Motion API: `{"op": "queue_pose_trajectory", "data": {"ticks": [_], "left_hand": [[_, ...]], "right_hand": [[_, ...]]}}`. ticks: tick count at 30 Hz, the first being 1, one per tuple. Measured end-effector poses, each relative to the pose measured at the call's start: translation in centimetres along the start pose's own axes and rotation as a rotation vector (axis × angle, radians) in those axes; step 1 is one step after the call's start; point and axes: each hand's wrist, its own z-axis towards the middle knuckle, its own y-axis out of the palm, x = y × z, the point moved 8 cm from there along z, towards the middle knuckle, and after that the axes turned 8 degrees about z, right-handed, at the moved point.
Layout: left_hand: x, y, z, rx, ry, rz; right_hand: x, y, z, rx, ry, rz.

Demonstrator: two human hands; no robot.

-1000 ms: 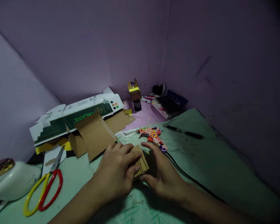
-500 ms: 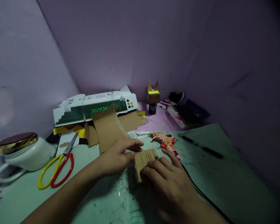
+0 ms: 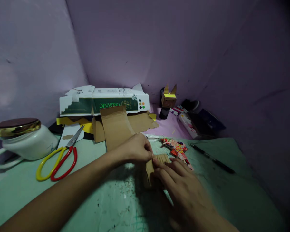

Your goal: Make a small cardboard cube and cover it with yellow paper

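A small block of corrugated cardboard [image 3: 149, 170] with a ridged top is between my hands, low in the middle of the view. My left hand [image 3: 138, 149] is closed, its thumb and fingers pinched together at the far left corner of the cardboard. Across the right side and top of the block lies my right hand [image 3: 183, 183], fingers bent over it and gripping it. My hands hide much of the block. Just beyond my right hand rests a floral-patterned piece [image 3: 175, 147] with red and pink colours.
Left of my arm lie scissors [image 3: 62, 158] with yellow and red handles, near a white teapot [image 3: 36, 141]. Cut cardboard [image 3: 114, 127] leans by a green and white box [image 3: 106, 103]. Behind stands an eared cardboard figure [image 3: 168, 101]. A black pen [image 3: 212, 158] lies right on the green cloth [image 3: 106, 199].
My left hand's fingers have gone from spread to pinched at the cardboard's corner. My right fingers have moved further over the top. The view has shifted slightly.
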Motion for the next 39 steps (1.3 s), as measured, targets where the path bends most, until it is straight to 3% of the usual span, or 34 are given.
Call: {"op": "queue_pose_trajectory", "data": {"ticks": [8, 23, 28, 32, 35, 39], "left_hand": [[2.9, -1.2, 0.1, -0.006, 0.042, 0.284], [4.6, -0.7, 0.7, 0.047, 0.146, 0.417], [3.1, -1.7, 0.1, 0.062, 0.168, 0.285], [0.4, -2.2, -3.3, 0.070, 0.222, -0.024], [-1.7, -1.1, -6.0, 0.062, 0.171, -0.103], [-2.2, -0.1, -7.7, 0.145, 0.145, -0.146]], "right_hand": [[0.0, -0.2, -0.5, 0.043, -0.008, 0.029], [-0.7, -0.9, -0.4, 0.069, -0.068, -0.055], [-1.2, -1.4, -0.4, 0.116, -0.154, -0.096], [-1.4, -1.6, -0.1, 0.116, -0.179, -0.105], [-1.4, -1.7, 0.0, 0.108, -0.182, -0.107], [-1.1, -1.5, -0.2, 0.066, -0.160, -0.124]]}}
